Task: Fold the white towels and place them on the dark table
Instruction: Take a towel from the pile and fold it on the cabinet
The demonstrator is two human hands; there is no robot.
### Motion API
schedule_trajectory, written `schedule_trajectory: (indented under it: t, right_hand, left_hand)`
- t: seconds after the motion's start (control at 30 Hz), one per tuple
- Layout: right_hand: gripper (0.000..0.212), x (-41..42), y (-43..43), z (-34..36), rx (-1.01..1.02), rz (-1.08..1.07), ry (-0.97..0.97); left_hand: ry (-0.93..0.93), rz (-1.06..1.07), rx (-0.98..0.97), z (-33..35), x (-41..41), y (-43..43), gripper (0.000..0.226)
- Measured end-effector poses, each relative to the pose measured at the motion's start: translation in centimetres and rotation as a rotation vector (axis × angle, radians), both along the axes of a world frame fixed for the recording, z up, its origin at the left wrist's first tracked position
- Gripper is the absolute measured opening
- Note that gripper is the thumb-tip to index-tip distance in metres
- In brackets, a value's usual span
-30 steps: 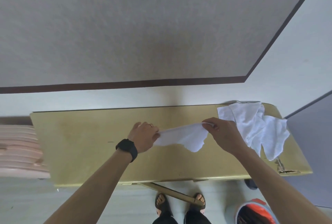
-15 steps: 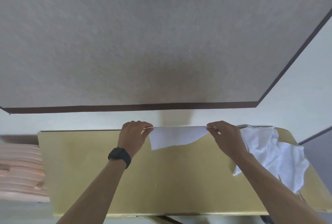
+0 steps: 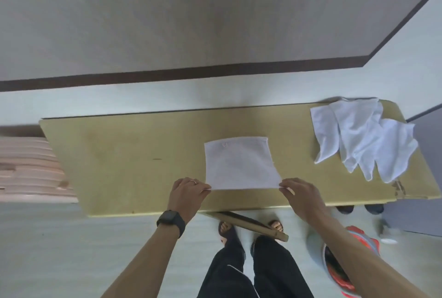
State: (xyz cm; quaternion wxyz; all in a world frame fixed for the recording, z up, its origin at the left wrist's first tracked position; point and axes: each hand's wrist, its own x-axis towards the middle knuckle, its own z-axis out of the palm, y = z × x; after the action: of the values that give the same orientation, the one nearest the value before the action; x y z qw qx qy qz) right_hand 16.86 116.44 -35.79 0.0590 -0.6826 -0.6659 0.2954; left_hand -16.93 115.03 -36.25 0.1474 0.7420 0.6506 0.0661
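On table (image 3: 119, 166), white towel (image 3: 240, 163) flat, roughly square-on, left hand (image 3: 187, 196), right hand (image 3: 302, 196) pinching near corners

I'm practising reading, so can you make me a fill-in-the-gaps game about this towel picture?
The flat towel on the table is ____ in colour.
The left hand and right hand each pinch one near ____ of it.
The heap of unfolded towels lies at the table's ____ end.
The black watch sits on the ____ wrist.
Missing words: white; corner; right; left.
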Motion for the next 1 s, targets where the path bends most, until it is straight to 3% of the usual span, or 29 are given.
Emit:
schedule_trajectory:
  t: [0.17, 0.27, 0.4, 0.6, 1.0]
  right_hand:
    - [0.020, -0.1, -5.1, -2.2, -0.193, 0.035, -0.047]
    - [0.022, 0.1, -5.7, -2.5, -0.230, 0.029, -0.052]
    - [0.020, 0.0, -3.4, -2.7, -0.195, -0.051, 0.062]
    - [0.013, -1.2, 3.4, -4.2, -0.135, -0.258, 0.233]
    - [0.017, -3.9, 8.4, -10.1, 0.004, -0.293, 0.177]
  left_hand:
    - [-0.053, 0.092, -0.217, -3.3, 0.2, -5.2, 0.011]
    - [-0.096, 0.119, -0.323, -3.5, 0.5, -5.7, 0.019]
    - [-0.293, 0.226, -0.438, -2.7, 0.7, -2.9, 0.024]
    - [-0.516, 0.490, -0.363, -3.6, 0.8, 3.8, 0.011]
    - [-0.386, 0.582, -0.355, -9.2, -0.6, 7.2, 0.018]
